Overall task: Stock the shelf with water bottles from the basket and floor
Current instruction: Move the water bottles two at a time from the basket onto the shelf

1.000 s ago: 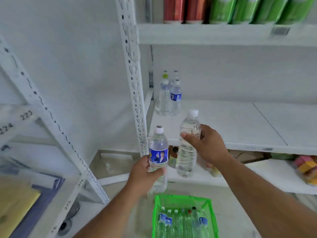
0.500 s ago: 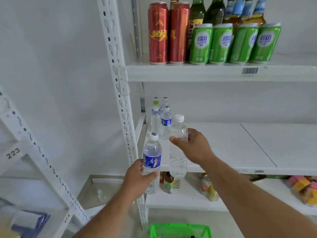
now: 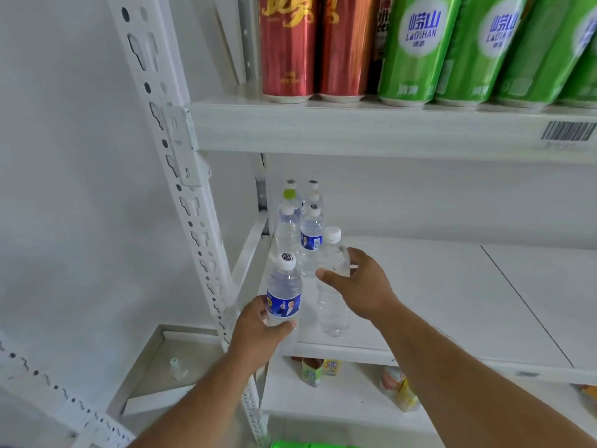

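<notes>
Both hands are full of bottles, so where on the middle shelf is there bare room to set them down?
White middle shelf is bare right of the right hand, across its seam to the frame edge. Crowded: back-left corner, clear plastic water bottles clustered by the perforated white upright.

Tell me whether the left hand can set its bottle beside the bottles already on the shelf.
Probably yes: the left hand holds its bottle at the shelf edge, with bare space ahead of the standing bottles.

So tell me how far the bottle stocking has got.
Done: several bottles stand at the shelf's back left. In hand: left hand holds a labelled bottle, right hand a clear bottle at the shelf. Left: the basket barely shows, contents unseen.
</notes>
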Available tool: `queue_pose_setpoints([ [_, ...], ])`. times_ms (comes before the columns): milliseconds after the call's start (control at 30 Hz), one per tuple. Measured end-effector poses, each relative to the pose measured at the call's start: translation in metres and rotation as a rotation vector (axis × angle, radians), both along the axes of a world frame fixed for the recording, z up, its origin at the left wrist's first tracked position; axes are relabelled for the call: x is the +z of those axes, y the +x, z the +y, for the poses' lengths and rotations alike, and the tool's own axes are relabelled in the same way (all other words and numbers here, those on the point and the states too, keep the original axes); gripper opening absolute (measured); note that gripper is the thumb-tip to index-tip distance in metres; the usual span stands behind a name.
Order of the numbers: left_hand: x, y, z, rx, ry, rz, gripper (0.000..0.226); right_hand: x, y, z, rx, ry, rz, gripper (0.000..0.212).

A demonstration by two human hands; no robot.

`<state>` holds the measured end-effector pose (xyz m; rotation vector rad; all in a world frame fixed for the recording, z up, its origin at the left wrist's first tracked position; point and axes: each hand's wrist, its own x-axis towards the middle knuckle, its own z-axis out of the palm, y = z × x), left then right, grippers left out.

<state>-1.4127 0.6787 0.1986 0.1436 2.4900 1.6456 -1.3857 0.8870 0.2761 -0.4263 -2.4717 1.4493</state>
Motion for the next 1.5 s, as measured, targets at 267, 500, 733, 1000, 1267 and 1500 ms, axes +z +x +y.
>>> queue_pose_setpoints([
  [267, -0.021, -0.066, 0.014, 0.007, 0.008, 0.000, 0.044, -0.024, -0.057, 0.003, -0.030, -0.028, -0.069, 0.047],
  [500, -0.026, -0.108, 0.028, 0.012, 0.067, 0.012, 0.043, -0.037, -0.090, 0.000, -0.057, -0.047, -0.064, 0.032],
  [733, -0.028, -0.129, 0.035, -0.002, 0.079, 0.012, 0.045, -0.050, -0.101, 0.000, -0.051, -0.069, -0.053, 0.045],
  [1000, -0.034, -0.140, 0.044, -0.009, 0.115, 0.001, 0.055, -0.069, -0.099, 0.004, -0.034, 0.044, -0.135, 0.050],
  [1267, -0.038, -0.146, 0.047, -0.034, 0.093, 0.012, 0.057, -0.076, -0.108, 0.003, -0.061, 0.017, -0.091, 0.045],
  [1500, -0.041, -0.143, 0.045, -0.064, 0.001, 0.002, 0.058, -0.077, -0.105, 0.002, -0.064, 0.009, -0.147, 0.056],
])
